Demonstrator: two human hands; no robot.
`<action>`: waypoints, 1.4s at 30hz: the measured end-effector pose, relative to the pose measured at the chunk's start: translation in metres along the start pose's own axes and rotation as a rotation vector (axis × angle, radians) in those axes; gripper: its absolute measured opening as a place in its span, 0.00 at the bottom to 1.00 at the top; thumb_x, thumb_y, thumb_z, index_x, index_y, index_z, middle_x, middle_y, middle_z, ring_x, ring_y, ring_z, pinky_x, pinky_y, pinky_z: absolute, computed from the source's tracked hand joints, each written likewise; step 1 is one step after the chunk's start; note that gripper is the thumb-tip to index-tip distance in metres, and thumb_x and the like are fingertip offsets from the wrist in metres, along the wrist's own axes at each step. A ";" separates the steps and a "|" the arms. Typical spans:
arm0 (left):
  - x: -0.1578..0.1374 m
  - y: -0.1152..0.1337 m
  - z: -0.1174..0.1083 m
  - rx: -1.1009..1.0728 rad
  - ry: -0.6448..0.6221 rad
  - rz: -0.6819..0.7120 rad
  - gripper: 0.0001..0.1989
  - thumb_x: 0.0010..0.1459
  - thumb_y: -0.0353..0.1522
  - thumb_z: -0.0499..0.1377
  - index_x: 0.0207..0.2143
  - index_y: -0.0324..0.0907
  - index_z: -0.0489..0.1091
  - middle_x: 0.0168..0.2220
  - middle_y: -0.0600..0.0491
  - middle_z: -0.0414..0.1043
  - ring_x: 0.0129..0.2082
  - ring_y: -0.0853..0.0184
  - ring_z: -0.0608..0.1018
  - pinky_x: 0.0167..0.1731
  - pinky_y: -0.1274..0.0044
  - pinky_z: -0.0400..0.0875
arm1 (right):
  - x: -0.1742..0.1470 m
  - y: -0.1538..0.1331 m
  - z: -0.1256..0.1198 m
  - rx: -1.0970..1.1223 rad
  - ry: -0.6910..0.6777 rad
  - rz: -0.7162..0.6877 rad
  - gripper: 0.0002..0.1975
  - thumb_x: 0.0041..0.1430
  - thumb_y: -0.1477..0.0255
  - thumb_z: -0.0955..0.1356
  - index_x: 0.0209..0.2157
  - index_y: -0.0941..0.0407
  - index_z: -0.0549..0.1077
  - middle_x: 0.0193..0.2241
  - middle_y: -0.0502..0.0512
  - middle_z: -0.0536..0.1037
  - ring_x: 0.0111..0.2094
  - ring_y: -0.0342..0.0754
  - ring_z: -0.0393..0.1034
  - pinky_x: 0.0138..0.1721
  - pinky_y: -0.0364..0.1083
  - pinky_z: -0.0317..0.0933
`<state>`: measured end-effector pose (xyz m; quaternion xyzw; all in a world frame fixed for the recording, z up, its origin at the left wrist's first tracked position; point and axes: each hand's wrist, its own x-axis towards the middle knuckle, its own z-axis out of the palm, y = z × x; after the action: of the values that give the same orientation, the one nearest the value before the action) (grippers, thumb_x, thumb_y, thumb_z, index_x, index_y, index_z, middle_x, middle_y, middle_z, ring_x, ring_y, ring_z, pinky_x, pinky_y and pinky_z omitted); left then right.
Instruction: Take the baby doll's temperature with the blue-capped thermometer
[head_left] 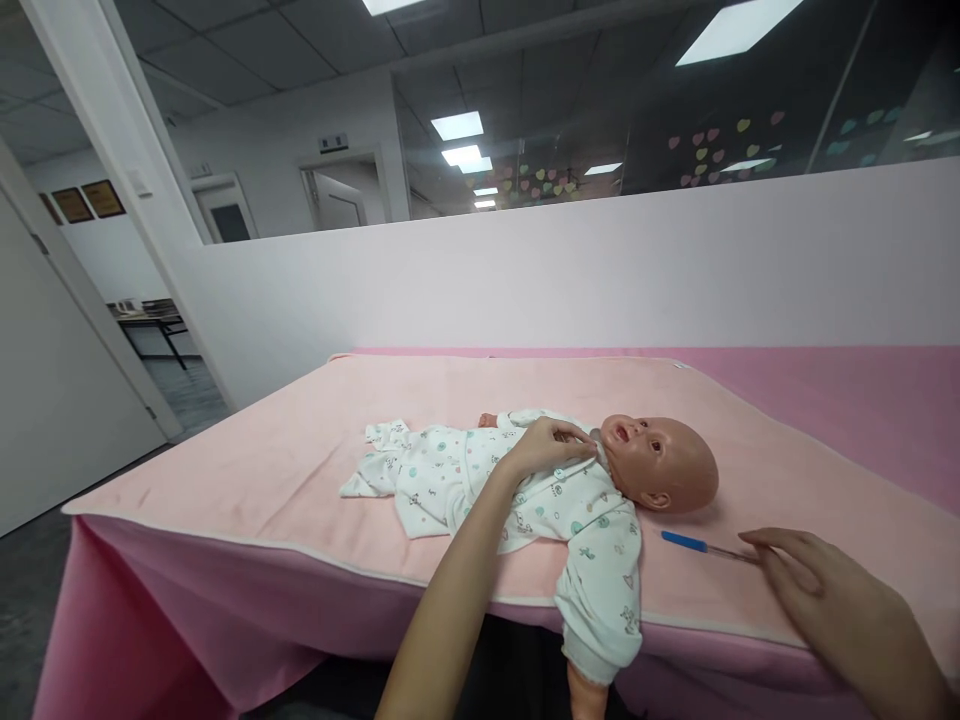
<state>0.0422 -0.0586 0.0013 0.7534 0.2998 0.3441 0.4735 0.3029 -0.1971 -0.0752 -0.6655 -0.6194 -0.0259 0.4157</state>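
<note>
Dangling one arm (600, 590) over the near edge, pink cloth (247, 460) stretching wide past its legs, the bald doll (574, 495) lies in printed clothes (439, 465). The left hand (551, 447) is at its collar (598, 437), the right hand (825, 585) at a blue-capped stick (684, 542); whether either grip is closed, I cannot tell. A white half-wall (600, 270) backs the tabletop (420, 385).

Doll's head (664, 460) smooth, glossy plastic; outfit (577, 500) matt cloth; blanket (292, 450) matt fabric; at the head's five o'clock, thin stick (702, 547) with smooth blue plastic end.
</note>
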 end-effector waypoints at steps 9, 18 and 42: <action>0.000 -0.001 -0.012 -0.320 0.134 -0.061 0.17 0.44 0.42 0.62 0.31 0.37 0.70 0.20 0.59 0.61 0.18 0.79 0.61 0.18 0.83 0.51 | 0.038 -0.141 0.076 -0.121 0.005 -0.168 0.11 0.55 0.76 0.59 0.34 0.56 0.71 0.32 0.55 0.75 0.27 0.46 0.70 0.24 0.43 0.56; 0.003 -0.001 -0.010 -0.315 0.148 -0.091 0.17 0.43 0.40 0.63 0.32 0.36 0.71 0.20 0.59 0.61 0.17 0.80 0.60 0.18 0.82 0.50 | 0.039 -0.132 0.102 -0.074 0.184 -0.231 0.16 0.54 0.77 0.59 0.44 0.57 0.67 0.39 0.55 0.74 0.28 0.45 0.69 0.21 0.42 0.52; -0.003 0.004 -0.014 -0.079 -0.009 -0.081 0.13 0.42 0.34 0.62 0.31 0.35 0.75 0.14 0.59 0.58 0.14 0.79 0.55 0.15 0.82 0.44 | 0.038 -0.136 0.100 0.398 0.399 -0.351 0.09 0.57 0.77 0.60 0.34 0.54 0.71 0.33 0.53 0.73 0.34 0.45 0.69 0.32 0.43 0.65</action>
<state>0.0293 -0.0554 0.0083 0.7228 0.3141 0.3327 0.5179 0.1491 -0.1234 -0.0489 -0.4363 -0.6239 -0.1054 0.6397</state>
